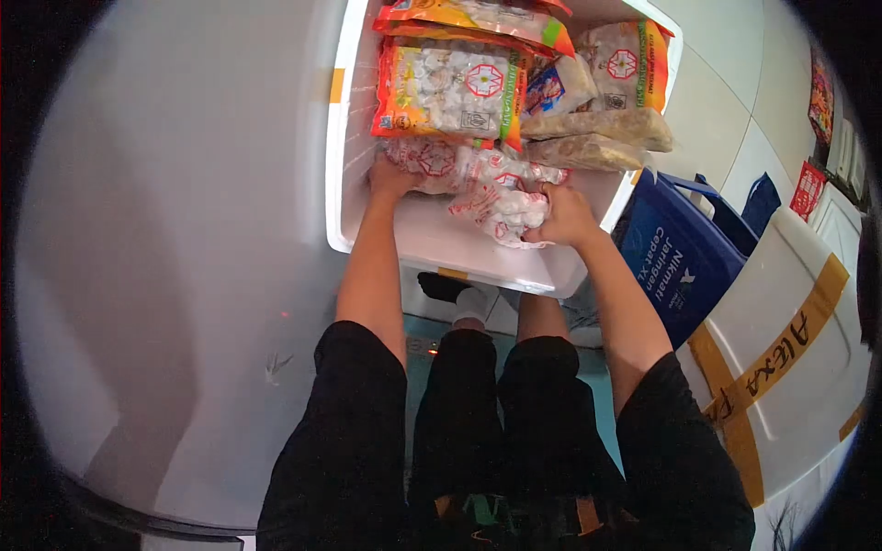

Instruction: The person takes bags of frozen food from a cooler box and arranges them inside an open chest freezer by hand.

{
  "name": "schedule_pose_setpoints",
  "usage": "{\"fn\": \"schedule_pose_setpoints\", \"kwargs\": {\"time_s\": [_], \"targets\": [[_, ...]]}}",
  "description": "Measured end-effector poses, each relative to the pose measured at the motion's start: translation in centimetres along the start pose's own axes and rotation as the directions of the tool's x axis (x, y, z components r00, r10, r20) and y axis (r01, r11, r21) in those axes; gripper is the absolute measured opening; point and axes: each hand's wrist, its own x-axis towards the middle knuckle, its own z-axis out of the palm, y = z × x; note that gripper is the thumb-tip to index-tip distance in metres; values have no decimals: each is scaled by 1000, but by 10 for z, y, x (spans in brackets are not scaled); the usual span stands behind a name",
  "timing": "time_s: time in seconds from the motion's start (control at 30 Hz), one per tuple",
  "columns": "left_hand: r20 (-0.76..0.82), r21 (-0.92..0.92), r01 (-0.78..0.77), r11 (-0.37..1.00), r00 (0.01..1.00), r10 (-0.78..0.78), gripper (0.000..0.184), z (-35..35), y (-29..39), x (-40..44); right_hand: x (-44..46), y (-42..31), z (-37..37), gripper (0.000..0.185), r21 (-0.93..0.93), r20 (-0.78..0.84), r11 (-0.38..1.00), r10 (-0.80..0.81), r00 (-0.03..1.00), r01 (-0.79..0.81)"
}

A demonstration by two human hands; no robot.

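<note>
A white foam box (338,184) stands in front of me with both my hands inside it. My left hand (390,176) is closed around the left end of a clear plastic bag (432,158) with red print, its fingertips partly hidden. Opposite it, my right hand (564,217) grips a crumpled clear bag of white balls (514,213), also printed red. I cannot tell whether these are one bag or two. Just beyond lies an orange-edged bag of pale balls (450,87), and tan frozen packs (597,138) rest at the box's right side.
More orange packets (487,16) fill the far end of the box. To the right are a blue carrier bag (680,257) and a white foam lid or box (781,358) with brown tape and handwriting. A large grey surface (184,275) borders the left side.
</note>
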Motion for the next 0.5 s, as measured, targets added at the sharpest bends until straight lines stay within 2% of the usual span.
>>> {"fn": "schedule_pose_setpoints", "kwargs": {"time_s": [0.03,0.1,0.23,0.3,0.4,0.47,0.5], "targets": [[-2,1,-1,1000,1000,1,74,0,-5,4,1,0,1,61,5,-28,1000,3,1000,-3],[72,-10,30,1000,997,-29,88,0,-13,11,4,-3,0,62,11,-15,1000,23,1000,-22],[53,-40,-33,999,998,36,90,8,-22,15,8,5,2,63,0,33,996,87,996,-87],[120,-197,11,980,993,13,89,11,-28,18,12,14,10,63,-2,-1,998,64,998,-64],[87,-272,-42,961,994,68,87,33,-54,39,15,13,10,63,-9,-45,1000,1,999,-2],[72,-276,0,961,997,21,86,32,-52,38,21,11,12,62,-14,-54,999,-42,998,41],[63,-281,41,959,998,-25,85,33,-48,35,25,9,14,64,-87,48,996,28,998,-23]]}}
